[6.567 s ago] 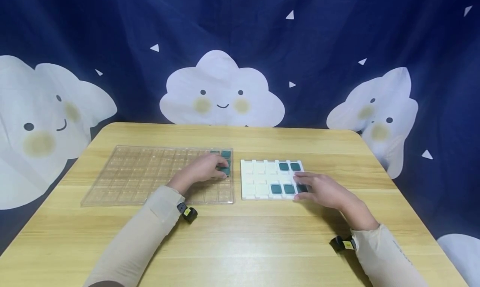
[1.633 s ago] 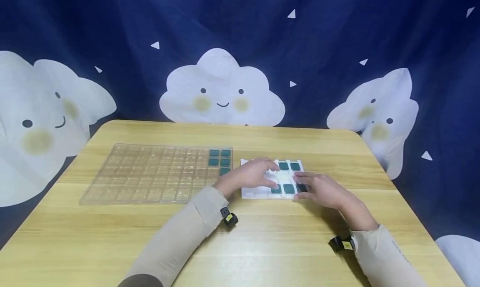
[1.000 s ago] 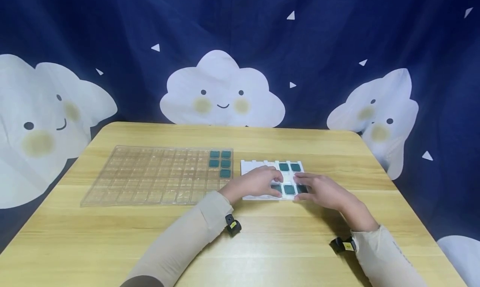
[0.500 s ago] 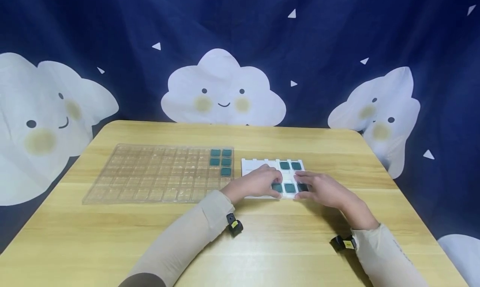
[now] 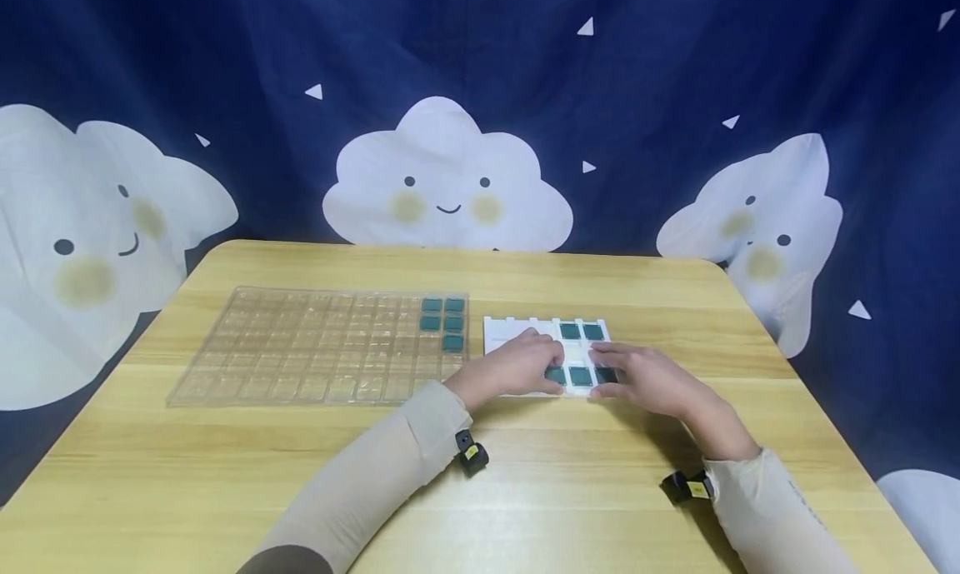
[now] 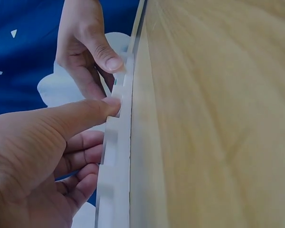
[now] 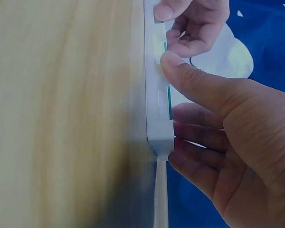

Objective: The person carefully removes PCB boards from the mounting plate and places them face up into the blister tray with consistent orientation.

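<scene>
In the head view my left hand [image 5: 519, 367] lies over the middle of the slotted white tray [image 5: 504, 331]. Its thumb and bent finger meet the near and far edges of a green square tile [image 5: 555, 376] in the front row. The left wrist view shows the left thumb [image 6: 92, 113] set into a notch in the tray's edge. My right hand [image 5: 651, 381] holds the tray's right end, thumb at the front, fingers [image 7: 194, 135] over the top. Another front-row tile [image 5: 580, 376] sits between the hands. Two tiles [image 5: 570, 331] stand in the back row. My left hand hides some left slots.
Left of the white tray lies a large clear compartment tray [image 5: 300, 341], with several green tiles [image 5: 453, 342] in its right-hand corner. Both trays lie flat on a wooden table [image 5: 570, 491]. A blue cloud-print curtain [image 5: 517, 49] hangs behind the table.
My left hand was at the clear tray's tiles, then moved right to the white tray. Its thumb and finger came closer around the front-row tile. My right hand stayed in place.
</scene>
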`<state>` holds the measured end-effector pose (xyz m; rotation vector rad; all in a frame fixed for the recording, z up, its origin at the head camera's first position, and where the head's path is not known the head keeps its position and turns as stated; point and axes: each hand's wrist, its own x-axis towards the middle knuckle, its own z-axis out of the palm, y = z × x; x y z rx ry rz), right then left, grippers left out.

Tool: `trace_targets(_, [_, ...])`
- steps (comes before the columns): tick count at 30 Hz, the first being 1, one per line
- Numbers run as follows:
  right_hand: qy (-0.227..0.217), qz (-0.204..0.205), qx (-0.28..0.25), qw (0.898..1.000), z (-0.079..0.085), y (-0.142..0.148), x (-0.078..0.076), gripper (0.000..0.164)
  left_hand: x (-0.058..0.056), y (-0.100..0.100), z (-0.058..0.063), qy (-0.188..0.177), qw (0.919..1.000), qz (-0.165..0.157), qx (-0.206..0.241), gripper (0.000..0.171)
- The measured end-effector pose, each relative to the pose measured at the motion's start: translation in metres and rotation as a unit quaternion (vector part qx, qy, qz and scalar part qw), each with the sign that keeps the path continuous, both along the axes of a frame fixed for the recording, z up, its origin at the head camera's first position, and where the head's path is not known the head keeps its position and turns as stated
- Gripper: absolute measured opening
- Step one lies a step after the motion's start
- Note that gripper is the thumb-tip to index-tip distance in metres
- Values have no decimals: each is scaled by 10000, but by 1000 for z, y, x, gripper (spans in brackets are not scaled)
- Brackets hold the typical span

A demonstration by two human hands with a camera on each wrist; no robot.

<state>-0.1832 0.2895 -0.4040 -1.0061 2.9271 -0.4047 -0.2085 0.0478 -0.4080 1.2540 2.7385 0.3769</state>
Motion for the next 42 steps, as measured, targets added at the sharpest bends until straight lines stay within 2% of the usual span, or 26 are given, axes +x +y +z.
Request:
trace_targets(8, [-24,-6,-3,10000,0,0,0,65,2,4,0,366,9987,32,-355,33])
trace_targets(16, [-51,-4,-19,10000,0,-1,0,64,2,4,-1,422,9986,99,-288,33])
trace_targets(26, [-26,12,-48,10000,1,-1,-1,65,2,4,2,42,9996,258,-41,34])
trace_targets(35, [52,33,-30,10000,-1,1,-2,66,2,3,3,30,9996,294,-27,38])
trace_targets(42, [-1,-12,-17,10000,0,0,-1,66,0,-1,8,-150,9990,411,12,38])
